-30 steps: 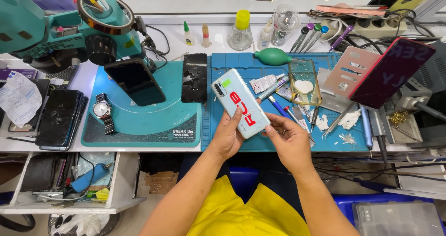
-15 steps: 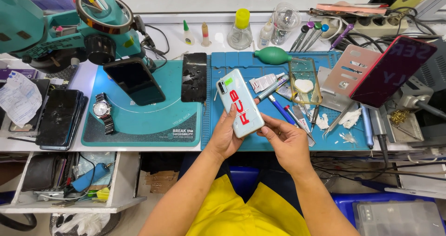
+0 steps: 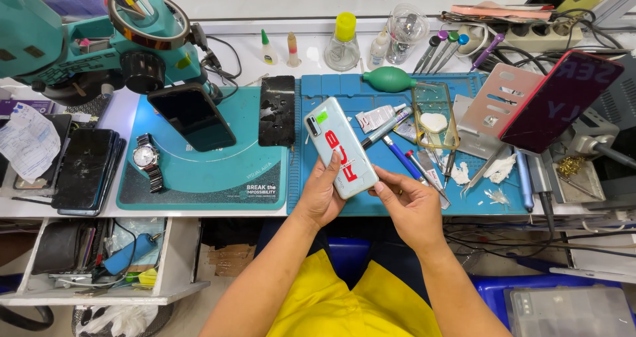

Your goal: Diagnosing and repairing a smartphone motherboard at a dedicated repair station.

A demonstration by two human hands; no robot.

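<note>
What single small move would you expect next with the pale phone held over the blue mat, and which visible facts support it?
Probably lower the phone back-up onto the bare patch of the blue mat just ahead. Both hands grip its lower end, left hand underneath and right hand at the corner, so neither is free for the tools lying beside it.

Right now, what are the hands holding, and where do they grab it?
A white phone, back up. The left hand grips its lower left edge; the right hand touches its bottom right corner.
</note>
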